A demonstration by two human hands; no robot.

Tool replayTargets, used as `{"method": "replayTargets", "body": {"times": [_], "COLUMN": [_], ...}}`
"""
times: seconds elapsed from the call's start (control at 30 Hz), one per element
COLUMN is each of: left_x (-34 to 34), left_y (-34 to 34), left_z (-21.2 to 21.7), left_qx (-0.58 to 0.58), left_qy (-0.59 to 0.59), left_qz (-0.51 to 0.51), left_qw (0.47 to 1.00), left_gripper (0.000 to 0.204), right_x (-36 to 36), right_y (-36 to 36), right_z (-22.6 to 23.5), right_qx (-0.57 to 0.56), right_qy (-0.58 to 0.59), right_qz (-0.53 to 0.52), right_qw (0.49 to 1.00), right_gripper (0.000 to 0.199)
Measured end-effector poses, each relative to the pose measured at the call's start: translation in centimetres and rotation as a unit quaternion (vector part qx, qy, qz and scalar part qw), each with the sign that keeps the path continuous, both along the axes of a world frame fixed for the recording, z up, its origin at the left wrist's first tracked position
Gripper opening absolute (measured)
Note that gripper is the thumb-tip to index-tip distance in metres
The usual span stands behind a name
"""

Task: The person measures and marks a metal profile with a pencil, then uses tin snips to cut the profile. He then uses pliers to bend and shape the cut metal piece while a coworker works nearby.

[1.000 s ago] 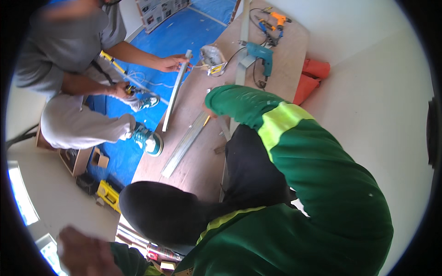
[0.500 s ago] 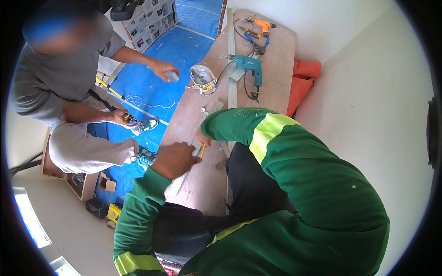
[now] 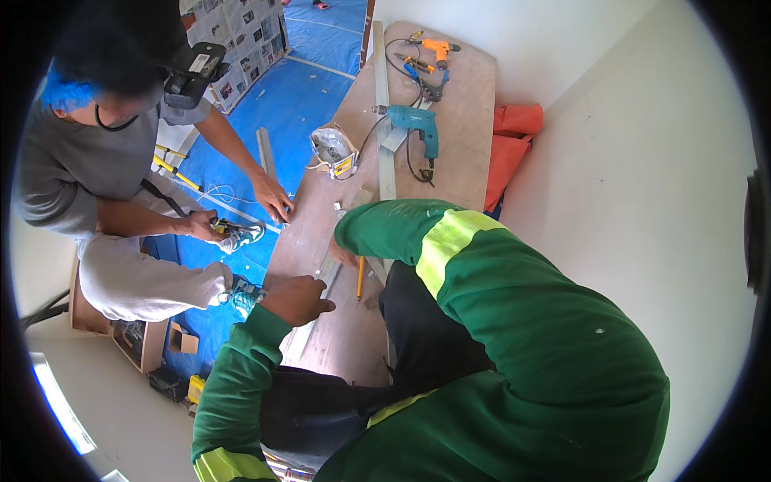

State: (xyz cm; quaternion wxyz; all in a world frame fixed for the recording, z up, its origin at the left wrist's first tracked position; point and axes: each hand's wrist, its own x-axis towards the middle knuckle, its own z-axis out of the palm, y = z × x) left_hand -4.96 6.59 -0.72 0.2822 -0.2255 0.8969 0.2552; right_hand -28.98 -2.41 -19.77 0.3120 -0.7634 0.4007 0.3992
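Observation:
My left hand [image 3: 295, 300] has its fingers curled and its thumb sticking out, resting over a pale metal strip [image 3: 299, 341] on a wooden board [image 3: 450, 165]. Whatever sits inside those fingers is hidden. Mostly covered by its green sleeve, my right hand [image 3: 344, 254] is a little farther off at the far part of the strip. A yellow-orange pencil [image 3: 360, 279] points out from beside it and appears held there. Small metal pieces [image 3: 338, 207] lie just beyond my right hand.
On the board are a teal corded drill [image 3: 414, 124], an orange drill [image 3: 439, 50], an opened bag [image 3: 333, 149] and a long metal bar [image 3: 385, 173]. A co-worker's hand [image 3: 273, 199] touches the board's left edge; their other hand [image 3: 207, 226] holds a tool. Blue sheeting [image 3: 277, 100] covers the floor.
The pencil has moved right, away from my left hand, whose thumb now sticks out. The co-worker's raised hand has come down to the board's edge. The whole view has shifted slightly.

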Motion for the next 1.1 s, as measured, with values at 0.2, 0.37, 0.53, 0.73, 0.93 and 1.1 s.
{"method": "replayTargets", "body": {"times": [0.2,0.37,0.53,0.73,0.93,1.1], "left_x": [-0.6,-3.6,-11.2,-24.0,-35.7,-41.7], "left_y": [-0.4,-3.2,-8.8,-19.0,-32.3,-41.2], "left_z": [0.3,2.0,2.2,-3.2,-14.9,-25.0], "left_qx": [0.03,0.003,-0.023,0.008,-0.042,-0.143], "left_qy": [0.215,0.367,0.437,0.478,0.366,0.224], "left_qz": [0.024,0.061,0.11,0.214,0.316,0.35], "left_qw": [0.976,0.928,0.892,0.852,0.874,0.898], "left_gripper": [0.045,0.049,0.052,0.054,0.071,0.079], "right_x": [-5.9,-21.8,-34.9,-41.1,-41.4,-41.7], "right_y": [-3.0,0.2,7.9,9.4,9.7,9.4], "right_z": [3.3,5.4,-0.2,-6.0,-8.4,-7.6], "right_qx": [0.043,-0.136,-0.434,-0.431,-0.524,-0.497], "right_qy": [-0.072,-0.21,-0.115,0.078,0.069,0.061], "right_qz": [-0.131,-0.498,-0.637,-0.69,-0.658,-0.669], "right_qw": [0.988,0.831,0.626,0.576,0.536,0.549], "right_gripper": [0.037,0.039,0.048,0.067,0.072,0.074]}}
